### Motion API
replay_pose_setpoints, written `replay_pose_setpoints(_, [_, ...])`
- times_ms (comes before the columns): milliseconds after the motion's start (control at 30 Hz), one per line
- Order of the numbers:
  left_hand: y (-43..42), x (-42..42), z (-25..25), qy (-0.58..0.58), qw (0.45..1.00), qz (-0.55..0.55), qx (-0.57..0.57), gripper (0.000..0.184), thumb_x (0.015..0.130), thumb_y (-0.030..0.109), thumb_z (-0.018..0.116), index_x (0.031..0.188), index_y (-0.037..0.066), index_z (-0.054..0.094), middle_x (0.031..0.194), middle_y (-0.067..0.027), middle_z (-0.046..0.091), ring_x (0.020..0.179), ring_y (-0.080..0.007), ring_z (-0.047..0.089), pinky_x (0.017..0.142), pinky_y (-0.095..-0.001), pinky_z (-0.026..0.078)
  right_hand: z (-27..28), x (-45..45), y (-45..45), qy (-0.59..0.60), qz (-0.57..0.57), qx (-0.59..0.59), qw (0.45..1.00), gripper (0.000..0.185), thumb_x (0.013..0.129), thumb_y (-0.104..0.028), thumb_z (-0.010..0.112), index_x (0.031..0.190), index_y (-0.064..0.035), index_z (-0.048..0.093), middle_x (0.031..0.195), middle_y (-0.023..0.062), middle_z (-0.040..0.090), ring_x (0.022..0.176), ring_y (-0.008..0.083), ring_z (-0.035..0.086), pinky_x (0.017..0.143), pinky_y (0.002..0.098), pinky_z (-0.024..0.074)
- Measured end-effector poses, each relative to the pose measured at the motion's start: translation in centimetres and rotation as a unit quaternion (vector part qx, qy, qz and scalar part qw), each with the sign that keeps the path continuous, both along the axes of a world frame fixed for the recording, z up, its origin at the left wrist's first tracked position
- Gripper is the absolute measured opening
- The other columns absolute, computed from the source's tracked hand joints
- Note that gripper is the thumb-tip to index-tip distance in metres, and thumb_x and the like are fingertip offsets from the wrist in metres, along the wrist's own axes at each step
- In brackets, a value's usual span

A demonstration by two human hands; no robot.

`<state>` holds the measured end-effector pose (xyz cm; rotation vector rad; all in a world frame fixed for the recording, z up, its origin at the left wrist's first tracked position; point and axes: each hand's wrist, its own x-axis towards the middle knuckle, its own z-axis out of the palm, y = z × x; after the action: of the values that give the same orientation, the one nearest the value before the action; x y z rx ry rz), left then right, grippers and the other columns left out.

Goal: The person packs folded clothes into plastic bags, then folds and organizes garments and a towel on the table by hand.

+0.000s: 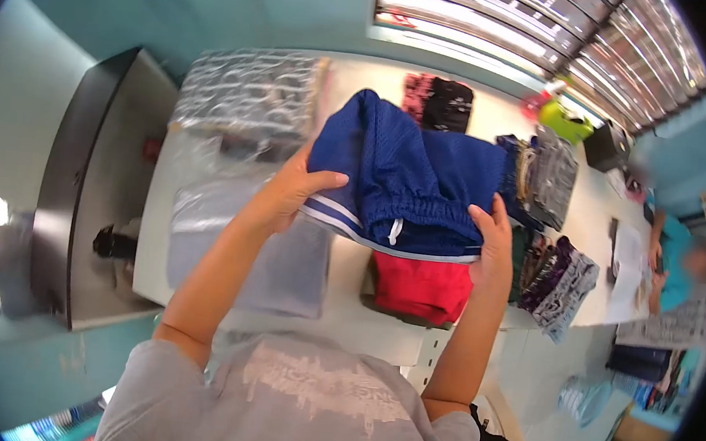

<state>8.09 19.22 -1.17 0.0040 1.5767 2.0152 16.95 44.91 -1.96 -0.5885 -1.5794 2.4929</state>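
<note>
A pair of blue shorts (pixel 434 173), with an elastic waistband, a white drawstring and white striped trim, is held up above the table. My left hand (pixel 292 189) grips its left side, thumb on top of the cloth. At the right end of the waistband, my right hand (pixel 492 234) pinches the fabric. Just below the shorts lies a folded red garment (pixel 423 288), partly covered by them. Left of it, under my left forearm, is a grey folded item (pixel 272 268) that looks wrapped in clear plastic.
A plastic-wrapped patterned pack (pixel 251 92) lies at the table's back left. Black and pink folded cloth (pixel 449 104) is at the back. Folded clothes (pixel 551 180) and a patterned row (pixel 558 278) stand right. A person in teal (pixel 680 261) sits at far right.
</note>
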Motion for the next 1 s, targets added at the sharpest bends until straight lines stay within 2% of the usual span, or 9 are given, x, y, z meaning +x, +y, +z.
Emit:
replay_pose_setpoints(100, [-6.4, 3.3, 3.1, 0.065, 0.996, 0.059, -0.006, 0.07, 0.073, 0.006, 0.066, 0.134, -0.001, 0.033, 0.122, -0.0108, 0.05, 0.11, -0.0165, 0.049, 0.096, -0.0289, 0.037, 2.2, 0.7, -5.2, 0.045, 0.035, 0.011, 0.998, 0.061, 0.075, 0.001, 0.062, 0.13, 0.0023, 0.036, 0.119, 0.0117, 0.051, 0.106, 0.0169, 0.052, 0.093, 0.0284, 0.0407])
replay_pose_setpoints(233, [-14.4, 7.6, 4.5, 0.1, 0.987, 0.128, -0.009, 0.071, 0.073, 0.003, 0.066, 0.135, -0.002, 0.032, 0.123, -0.011, 0.05, 0.111, -0.0172, 0.049, 0.098, -0.0291, 0.035, 4.7, 2.3, -12.8, 0.108, 0.103, 0.0, 0.989, 0.064, 0.075, 0.005, 0.061, 0.133, 0.0022, 0.033, 0.126, 0.0117, 0.046, 0.112, 0.0171, 0.048, 0.097, 0.0286, 0.0368])
replay_pose_setpoints(433, [-23.2, 12.2, 2.4, 0.116, 0.98, 0.162, -0.029, 0.073, 0.071, -0.003, 0.068, 0.134, -0.001, 0.033, 0.122, -0.0094, 0.052, 0.111, -0.0168, 0.049, 0.098, -0.0297, 0.035, 3.0, 5.1, -19.5, 0.103, 0.178, 0.011, 0.979, 0.063, 0.077, 0.004, 0.059, 0.133, 0.0034, 0.031, 0.129, 0.0114, 0.043, 0.118, 0.0186, 0.043, 0.101, 0.0296, 0.0304])
replay_pose_setpoints(533, [-24.9, 12.2, -2.4, 0.086, 0.981, 0.159, -0.063, 0.07, 0.073, 0.002, 0.068, 0.134, 0.0, 0.033, 0.12, -0.0102, 0.052, 0.111, -0.0173, 0.048, 0.098, -0.0302, 0.035, -1.6, 5.3, -21.2, 0.079, 0.164, 0.034, 0.983, 0.06, 0.08, -0.001, 0.058, 0.133, 0.0053, 0.031, 0.129, 0.0141, 0.043, 0.118, 0.0188, 0.042, 0.102, 0.0291, 0.0293])
replay_pose_setpoints(600, [-25.8, 10.8, -7.1, 0.091, 0.977, 0.109, -0.16, 0.067, 0.077, 0.009, 0.066, 0.134, 0.001, 0.033, 0.121, -0.0113, 0.051, 0.112, -0.0184, 0.047, 0.098, -0.031, 0.035, -6.5, 5.2, -21.3, 0.065, 0.153, 0.157, 0.973, 0.06, 0.081, -0.005, 0.058, 0.133, 0.0059, 0.031, 0.128, 0.0154, 0.044, 0.117, 0.0189, 0.042, 0.101, 0.0287, 0.03])
replay_pose_setpoints(633, [-25.6, 10.5, -7.3, 0.045, 0.98, 0.063, -0.181, 0.065, 0.079, 0.014, 0.064, 0.134, 0.0, 0.032, 0.123, -0.0122, 0.049, 0.112, -0.0195, 0.046, 0.098, -0.0313, 0.033, -7.4, 5.3, -21.7, -0.003, 0.13, 0.171, 0.977, 0.06, 0.081, -0.012, 0.061, 0.131, 0.0059, 0.033, 0.125, 0.0155, 0.047, 0.114, 0.0195, 0.045, 0.099, 0.0292, 0.0325])
replay_pose_setpoints(767, [-25.5, 9.0, -9.2, -0.026, 0.991, 0.088, -0.101, 0.064, 0.079, 0.014, 0.064, 0.134, 0.0, 0.032, 0.124, -0.0122, 0.048, 0.111, -0.0205, 0.047, 0.099, -0.0309, 0.034, -6.5, 4.9, -21.3, -0.096, 0.088, 0.056, 0.99, 0.064, 0.078, -0.021, 0.067, 0.13, 0.0021, 0.037, 0.122, 0.0134, 0.049, 0.112, 0.0203, 0.047, 0.097, 0.0294, 0.0341])
replay_pose_setpoints(867, [-25.0, 7.5, -8.7, -0.047, 0.99, 0.121, -0.05, 0.064, 0.079, 0.012, 0.064, 0.133, 0.0, 0.033, 0.124, -0.0121, 0.048, 0.111, -0.0201, 0.047, 0.098, -0.0304, 0.035, -5.9, 3.3, -21.4, -0.135, 0.089, 0.069, 0.984, 0.066, 0.077, -0.023, 0.068, 0.129, 0.0019, 0.036, 0.119, 0.0135, 0.05, 0.109, 0.0209, 0.049, 0.095, 0.0294, 0.036])
replay_pose_setpoints(1000, [-23.8, 6.8, -7.4, 0.018, 0.988, 0.135, -0.065, 0.06, 0.078, 0.01, 0.063, 0.131, 0.0, 0.035, 0.122, -0.0114, 0.049, 0.109, -0.019, 0.049, 0.096, -0.0295, 0.037, -7.2, 2.7, -21.2, -0.021, 0.09, -0.007, 0.996, 0.059, 0.078, -0.009, 0.063, 0.129, 0.0018, 0.037, 0.119, 0.0127, 0.051, 0.107, 0.0182, 0.051, 0.094, 0.0282, 0.0374])
